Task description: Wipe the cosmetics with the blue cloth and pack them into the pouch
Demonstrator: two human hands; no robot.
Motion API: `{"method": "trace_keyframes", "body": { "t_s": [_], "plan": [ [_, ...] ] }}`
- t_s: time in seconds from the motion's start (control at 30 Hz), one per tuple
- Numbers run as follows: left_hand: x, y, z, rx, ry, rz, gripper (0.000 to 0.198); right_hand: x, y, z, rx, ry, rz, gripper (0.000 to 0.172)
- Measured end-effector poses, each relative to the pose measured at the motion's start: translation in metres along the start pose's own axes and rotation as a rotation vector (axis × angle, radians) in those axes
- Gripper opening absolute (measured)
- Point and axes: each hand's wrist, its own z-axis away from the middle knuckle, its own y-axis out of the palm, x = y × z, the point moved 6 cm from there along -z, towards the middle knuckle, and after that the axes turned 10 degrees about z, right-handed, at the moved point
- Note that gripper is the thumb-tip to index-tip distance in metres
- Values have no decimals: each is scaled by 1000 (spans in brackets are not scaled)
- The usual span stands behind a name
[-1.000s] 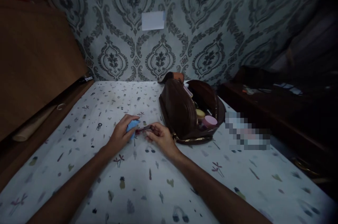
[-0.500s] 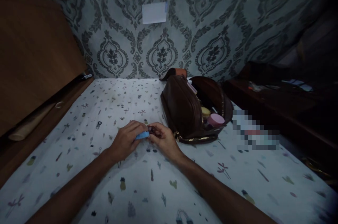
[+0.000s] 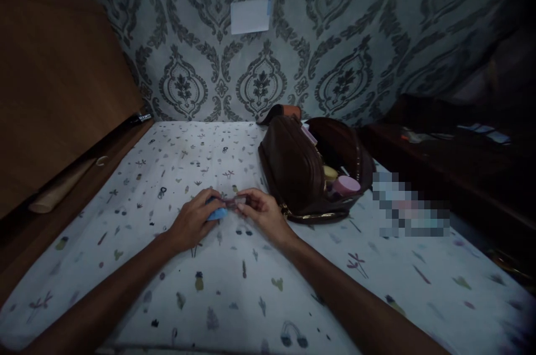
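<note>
Over the patterned sheet, my left hand (image 3: 193, 222) is closed around a small flat blue item (image 3: 216, 214), mostly covered by the fingers. My right hand (image 3: 267, 214) pinches a small dark, partly see-through piece (image 3: 237, 202) between thumb and fingers. That piece spans the gap between both hands, and its kind is too blurred to name. Just right of my right hand lies a brown zip bag (image 3: 287, 159), unzipped, with a pink round container (image 3: 347, 185) and a yellow round item (image 3: 330, 173) showing in its opening.
A white sheet with small prints (image 3: 234, 288) covers the surface. To the left stands a brown wooden panel (image 3: 62, 87); a dark wooden ledge (image 3: 419, 171) runs along the right. Patterned wallpaper with a white paper (image 3: 250, 16) rises behind. A pixelated patch (image 3: 410, 207) hides something right of the bag.
My hands have drawn slightly apart, and more of the see-through piece shows between them. The blue item has shifted a little left with my left hand. The view has moved slightly.
</note>
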Motion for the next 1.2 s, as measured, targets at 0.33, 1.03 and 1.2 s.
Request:
{"method": "trace_keyframes", "body": {
  "t_s": [0.33, 1.03, 1.2],
  "plan": [
    [1, -7, -1, -91, -33, 137, 25, -3, -3, 0, -31, -21, 15, 32],
    [1, -9, -11, -13, 38, 83, 9, 2, 0, 3, -42, -119, 135, 31],
    [-5, -10, -13, 70, 35, -56, 7, 3, -2, 4, -59, -109, 141, 32]
  ]
}}
